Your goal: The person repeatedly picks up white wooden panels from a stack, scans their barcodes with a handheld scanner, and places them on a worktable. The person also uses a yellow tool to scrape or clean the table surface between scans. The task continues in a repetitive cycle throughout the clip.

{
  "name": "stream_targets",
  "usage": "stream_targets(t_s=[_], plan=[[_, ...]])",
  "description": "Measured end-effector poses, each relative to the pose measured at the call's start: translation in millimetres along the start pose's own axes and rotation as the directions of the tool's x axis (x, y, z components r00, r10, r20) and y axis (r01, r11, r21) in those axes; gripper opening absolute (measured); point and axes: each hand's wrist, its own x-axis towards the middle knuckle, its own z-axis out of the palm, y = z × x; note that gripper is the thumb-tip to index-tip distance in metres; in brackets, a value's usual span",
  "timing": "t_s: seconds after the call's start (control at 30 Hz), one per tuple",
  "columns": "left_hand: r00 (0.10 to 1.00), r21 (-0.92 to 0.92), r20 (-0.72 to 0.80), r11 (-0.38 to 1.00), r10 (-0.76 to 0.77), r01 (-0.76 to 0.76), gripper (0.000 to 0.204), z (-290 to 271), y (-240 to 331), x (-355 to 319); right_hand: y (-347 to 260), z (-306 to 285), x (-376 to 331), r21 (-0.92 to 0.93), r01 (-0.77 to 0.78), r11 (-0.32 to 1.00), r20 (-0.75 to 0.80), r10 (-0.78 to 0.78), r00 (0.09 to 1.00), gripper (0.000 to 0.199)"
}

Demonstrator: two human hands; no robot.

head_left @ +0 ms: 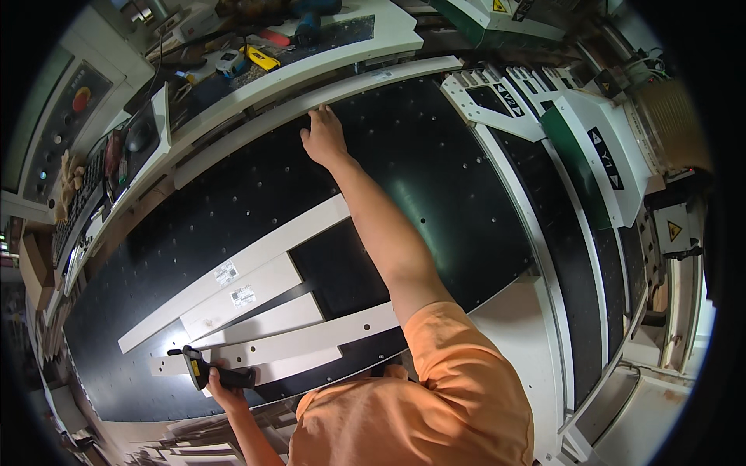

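My left hand (224, 394) is wrapped round the handle of a black-and-yellow handheld scanner (239, 378), low over the near left of the dark table. A bright patch of light falls on the boards just beyond it. Under and beside the scanner lies a pale strip with round holes (311, 337). Farther off are a short pale board (268, 283) and a long pale strip (287, 239), each with a white printed label, and another plain board (287, 316). My right hand (325, 140) reaches across, its fingers bent on a long pale strip (249, 140) along the far edge.
The black worktable (420, 194) is dotted with small holes. Beyond it, a shelf holds a yellow tool (261, 58) and other tools. A control panel with a red button (81, 98) stands far left. White and green machine parts (598, 167) line the right side.
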Motion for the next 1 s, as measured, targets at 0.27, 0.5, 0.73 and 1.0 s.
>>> stream_targets(t_s=[0.27, 0.5, 0.73, 1.0], plan=[[0.997, -0.107, 0.012, 0.991, -0.082, 0.083, 0.040, -3.6, -4.0, 9.5, 14.0, 10.3, 2.2, 0.022, 0.038, 0.999, -0.015, -0.037, 0.999, 0.045], [0.989, -0.234, -0.149, 0.970, 0.026, -0.061, 0.034, -26.7, 11.8, -42.0, -56.3, -90.6, -29.2, 0.228, 0.028, 0.973, 0.604, -0.164, 0.780, 0.059], [0.943, -0.305, -0.321, 0.933, 0.086, -0.189, 0.049, -114.9, 43.9, -160.9, -217.7, -213.9, -251.1, 0.475, 0.444, 0.760, 0.790, -0.590, 0.165, 0.080], [0.599, -0.093, -0.710, 0.794, 0.370, -0.600, 0.033, -304.9, -10.6, -392.6, -297.4, -221.0, -408.3, 0.648, 0.560, 0.516, 0.477, -0.849, 0.229, 0.034]])
